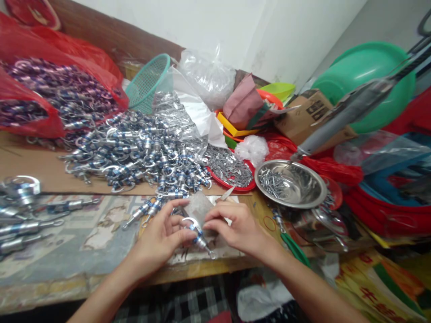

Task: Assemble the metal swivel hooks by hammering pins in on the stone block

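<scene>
Between the thumb and fingers of my left hand (170, 226) is a small silver metal hook fitting (198, 235) with a blue band, a curved hook and a ring at its end. It is tilted, the ring toward me. My right hand (235, 224) is closed in a pinch just right of the fitting; whether it holds anything small is hidden. Behind both hands stands a grey block (198, 207) on the worktable. A pointed blade-like piece (228, 193) shows just beyond my right fingers. Several similar fittings (151, 208) lie left of the block.
A large heap of fittings (144, 148) covers the back of the table. A red bag (50, 130) holds purple ones. Right of centre are a red tray (224, 181) of small metal parts, a steel bowl (308, 193) with pins, and a hanging grey power tool (340, 119).
</scene>
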A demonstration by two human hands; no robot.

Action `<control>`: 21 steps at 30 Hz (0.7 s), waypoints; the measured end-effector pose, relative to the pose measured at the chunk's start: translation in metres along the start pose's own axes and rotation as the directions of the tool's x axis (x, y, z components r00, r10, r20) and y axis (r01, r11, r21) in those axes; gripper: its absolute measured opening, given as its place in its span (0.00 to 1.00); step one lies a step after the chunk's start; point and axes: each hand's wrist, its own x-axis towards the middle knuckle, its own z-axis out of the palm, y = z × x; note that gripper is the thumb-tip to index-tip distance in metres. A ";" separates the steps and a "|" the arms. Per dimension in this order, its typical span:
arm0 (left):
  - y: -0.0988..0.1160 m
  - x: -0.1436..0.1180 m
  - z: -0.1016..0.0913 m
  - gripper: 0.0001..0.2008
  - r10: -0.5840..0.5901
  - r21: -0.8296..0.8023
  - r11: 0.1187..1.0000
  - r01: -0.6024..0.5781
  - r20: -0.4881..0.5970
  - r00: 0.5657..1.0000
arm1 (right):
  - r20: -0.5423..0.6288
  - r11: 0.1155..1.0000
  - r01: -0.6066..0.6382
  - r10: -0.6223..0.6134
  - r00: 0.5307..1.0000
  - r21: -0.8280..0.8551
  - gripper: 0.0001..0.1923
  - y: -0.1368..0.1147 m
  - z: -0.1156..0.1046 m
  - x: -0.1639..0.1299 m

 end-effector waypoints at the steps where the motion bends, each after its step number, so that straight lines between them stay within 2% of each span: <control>1: -0.001 0.000 0.000 0.28 0.007 0.000 1.000 -0.007 -0.002 1.000 | -0.048 0.997 0.070 -0.071 0.996 -0.032 0.06 0.000 0.005 -0.004; 4: -0.002 0.000 -0.001 0.28 0.017 -0.005 1.000 -0.017 -0.008 1.000 | -0.138 0.953 0.266 -0.286 0.948 -0.145 0.09 0.006 0.018 -0.011; 6: -0.002 0.000 0.000 0.28 0.024 -0.018 1.000 -0.024 -0.013 1.000 | -0.117 0.910 0.335 -0.370 0.922 -0.243 0.12 0.010 0.023 -0.014; 8: -0.002 0.000 0.000 0.27 0.033 -0.024 0.999 -0.033 -0.009 0.999 | -0.080 0.875 0.353 -0.399 0.913 -0.330 0.12 0.009 0.023 -0.018; 12: -0.003 -0.001 -0.001 0.21 0.039 -0.003 0.999 -0.039 -0.008 0.999 | 0.016 0.807 0.335 -0.376 0.927 -0.487 0.12 -0.005 0.023 -0.026; 15: -0.003 -0.002 -0.002 0.17 0.039 0.024 0.999 -0.038 -0.031 0.999 | 0.015 0.794 0.266 -0.308 0.951 -0.546 0.14 -0.016 0.028 -0.032; 19: -0.002 -0.003 -0.001 0.15 0.028 0.055 0.998 -0.027 -0.019 0.999 | -0.051 0.894 0.168 -0.207 0.977 -0.415 0.17 -0.013 0.026 -0.042; 21: -0.002 -0.002 -0.001 0.17 0.010 0.040 0.999 -0.009 -0.009 1.000 | -0.148 0.930 0.088 -0.150 0.978 -0.358 0.17 0.001 0.016 -0.046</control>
